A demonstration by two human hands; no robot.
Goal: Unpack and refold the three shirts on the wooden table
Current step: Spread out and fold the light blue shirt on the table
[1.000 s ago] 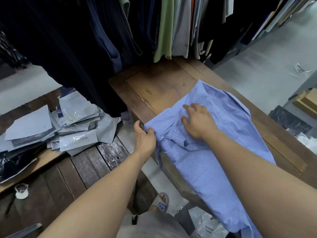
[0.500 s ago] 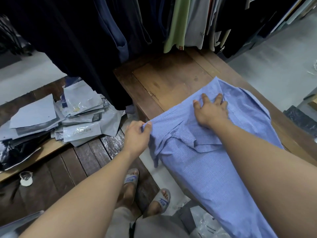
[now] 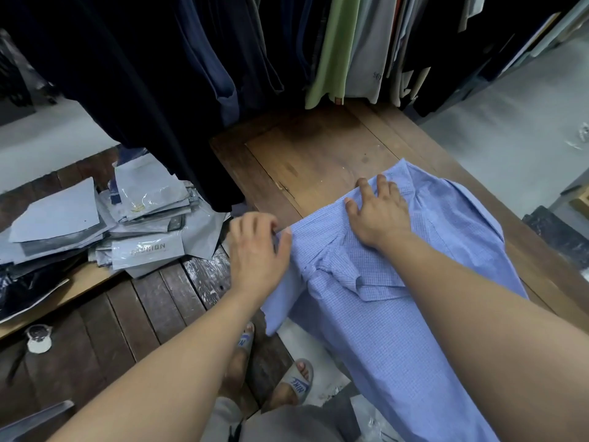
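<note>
Far left: pile of grey packaging bags (image 3: 127,228) on a dark slatted bench (image 3: 143,314). Left hand (image 3: 255,250) pinches the left edge of the blue checked shirt (image 3: 398,339), thumb against curled fingers, at the left rim of the wooden table (image 3: 318,148). Shirt lies on the table, long axis running from mid-table toward the viewer; near end hangs off the rim. Right hand (image 3: 379,215) pressed flat on its far end, fingers spread.

The shirt (image 3: 392,352) runs out past the picture's bottom edge, and it covers the desk's (image 3: 318,154) near left edge.
</note>
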